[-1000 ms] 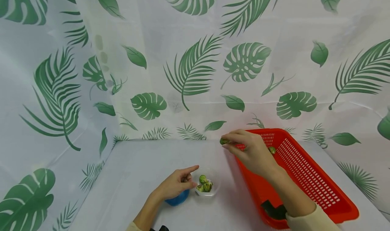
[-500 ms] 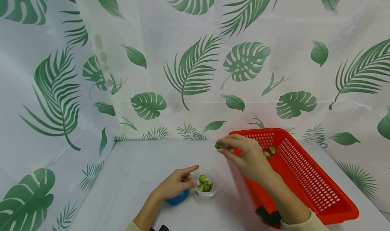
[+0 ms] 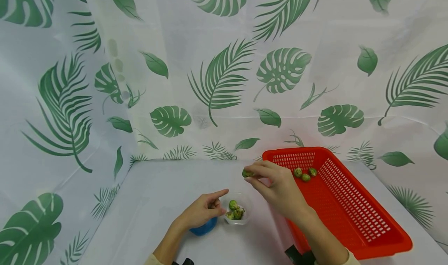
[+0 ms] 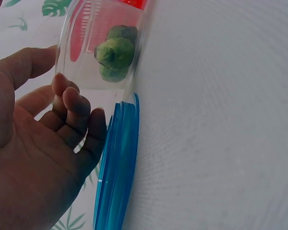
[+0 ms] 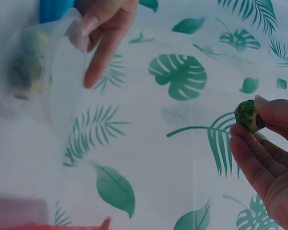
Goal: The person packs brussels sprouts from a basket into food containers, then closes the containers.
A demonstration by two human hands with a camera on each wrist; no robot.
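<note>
The surface [image 3: 161,183] carries everything, and the clear tub [image 3: 238,222] on it is the reference for places. Largest of the containers is the red basket [image 3: 336,218], to the right of the tub. The right hand [image 3: 283,185] is raised beyond the tub and to its right, thumb and fingertips closed in a light pinch on one sprout. The left hand [image 3: 201,210] is at the tub's left, index finger straight and the others loosely bent, tips at or just beside the rim; no firm grasp of it shows. The blue lid [image 3: 203,228] lies left of the tub and nearer the person, partly under that hand.

Smallest are the sprouts: a small pile [image 3: 233,205] inside the tub, three loose ones [image 3: 305,177] in the basket, right of the tub, and the held sprout [image 3: 247,173] above and beyond the tub.

The step in hand looks like bringing that sprout to the tub. Best to keep the pinch gentle, clear the left index finger, lower inside the rim before letting go, and steady the light tub from its left.
</note>
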